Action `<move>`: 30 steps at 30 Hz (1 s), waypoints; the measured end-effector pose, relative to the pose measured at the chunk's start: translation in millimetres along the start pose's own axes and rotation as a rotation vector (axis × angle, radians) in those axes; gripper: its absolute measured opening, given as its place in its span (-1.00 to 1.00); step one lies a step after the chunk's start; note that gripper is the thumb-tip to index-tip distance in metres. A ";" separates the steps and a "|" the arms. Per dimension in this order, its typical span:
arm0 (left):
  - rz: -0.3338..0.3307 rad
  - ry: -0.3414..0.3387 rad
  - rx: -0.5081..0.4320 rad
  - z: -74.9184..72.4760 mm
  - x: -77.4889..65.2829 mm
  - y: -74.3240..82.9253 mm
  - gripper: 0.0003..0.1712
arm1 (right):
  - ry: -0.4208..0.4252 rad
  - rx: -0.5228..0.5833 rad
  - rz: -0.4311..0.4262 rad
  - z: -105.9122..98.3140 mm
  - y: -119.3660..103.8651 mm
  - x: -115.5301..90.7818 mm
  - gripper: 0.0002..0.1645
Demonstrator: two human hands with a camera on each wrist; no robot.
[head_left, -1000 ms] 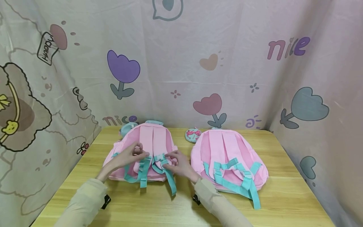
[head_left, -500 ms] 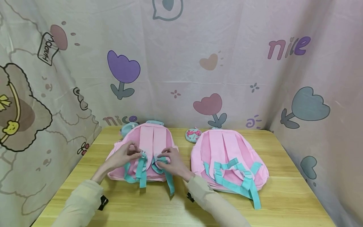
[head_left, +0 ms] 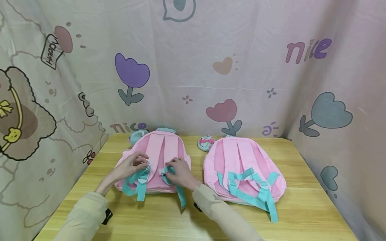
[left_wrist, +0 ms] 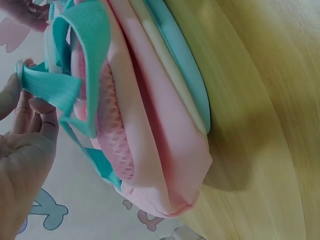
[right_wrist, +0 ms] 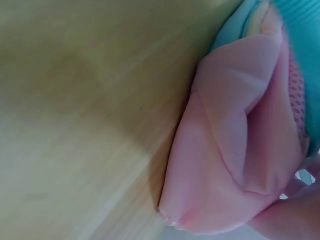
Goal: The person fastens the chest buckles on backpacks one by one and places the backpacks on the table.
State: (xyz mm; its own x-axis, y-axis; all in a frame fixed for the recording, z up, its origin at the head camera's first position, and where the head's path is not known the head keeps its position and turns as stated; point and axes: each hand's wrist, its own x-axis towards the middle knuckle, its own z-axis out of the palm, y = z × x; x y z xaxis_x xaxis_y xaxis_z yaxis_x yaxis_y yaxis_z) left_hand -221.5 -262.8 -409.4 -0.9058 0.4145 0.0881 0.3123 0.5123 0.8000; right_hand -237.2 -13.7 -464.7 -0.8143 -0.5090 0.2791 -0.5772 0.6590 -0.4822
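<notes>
A pink child's backpack (head_left: 141, 147) lies on its front at the left, shoulder straps facing up. My left hand (head_left: 128, 166) pinches the buckle end (left_wrist: 21, 72) of a teal chest strap between thumb and fingers; loose teal webbing (head_left: 141, 192) hangs below it. On the other shoulder strap, my right hand (head_left: 183, 174) grips a teal strap near a pale buckle piece (head_left: 162, 171), fingers curled over it. The two buckle ends are apart. In the right wrist view only a little of the right hand (right_wrist: 295, 215) shows, beside the backpack's side pocket (right_wrist: 225, 150).
A second pink backpack (head_left: 247, 150) lies to the right, its teal chest strap (head_left: 245, 199) across its back. A small round patterned pouch (head_left: 205, 143) sits between the bags, and a light-blue round piece (head_left: 138, 136) shows behind the left one. The wooden table (head_left: 163, 222) meets a printed curtain.
My left hand has shifted left, drawing its teal strap outward. My right hand has moved a little left and now curls over its strap. The backpacks stay in place.
</notes>
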 end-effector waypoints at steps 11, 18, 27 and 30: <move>0.020 -0.075 0.084 1.7 2.5 -5.0 -0.73 | 0.007 -0.109 0.014 6.7 -0.3 2.7 -0.67; 0.016 -0.103 0.111 3.9 2.8 -1.9 -0.69 | 0.033 -0.089 0.021 9.2 0.8 1.7 -0.69; 0.054 -0.132 0.182 8.7 9.1 -1.0 -0.74 | 0.050 -0.035 0.013 10.4 2.1 -1.5 -0.71; 0.060 -0.146 0.172 11.1 12.1 -2.0 -0.75 | 0.055 -0.024 0.002 10.3 2.7 -2.1 -0.71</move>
State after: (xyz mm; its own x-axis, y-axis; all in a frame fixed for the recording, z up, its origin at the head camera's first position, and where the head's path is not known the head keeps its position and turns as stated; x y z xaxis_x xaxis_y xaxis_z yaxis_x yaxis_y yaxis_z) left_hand -229.9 -250.5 -416.6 -0.8371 0.5459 0.0361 0.4201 0.5991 0.6816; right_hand -236.3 -16.5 -475.2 -0.8173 -0.4769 0.3233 -0.5762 0.6738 -0.4626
